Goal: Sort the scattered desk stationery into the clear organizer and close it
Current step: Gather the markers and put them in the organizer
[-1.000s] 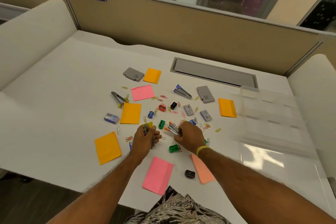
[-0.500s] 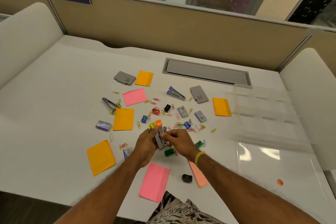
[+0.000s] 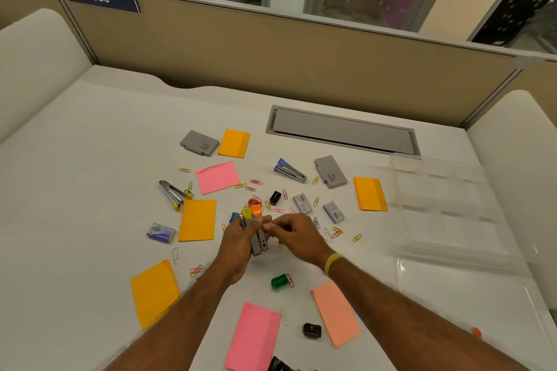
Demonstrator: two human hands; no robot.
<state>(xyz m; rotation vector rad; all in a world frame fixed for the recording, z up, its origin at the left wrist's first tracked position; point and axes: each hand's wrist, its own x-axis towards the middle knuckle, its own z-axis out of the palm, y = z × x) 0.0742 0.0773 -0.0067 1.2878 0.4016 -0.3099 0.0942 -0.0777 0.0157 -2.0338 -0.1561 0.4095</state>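
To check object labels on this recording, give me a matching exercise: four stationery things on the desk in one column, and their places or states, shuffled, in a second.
1. clear organizer
2. green sharpener
3. blue-tipped stapler
4. yellow- and orange-tipped staplers

A. gripped in the left hand
B. on the desk beside a red paper clip
C. open, at the desk's right side
D. lying just left of a grey box

Pairs: 1-C, 2-B, 3-D, 4-A

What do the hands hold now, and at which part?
The left hand grips two staplers together round their middles. The right hand touches them near the top with its fingertips.
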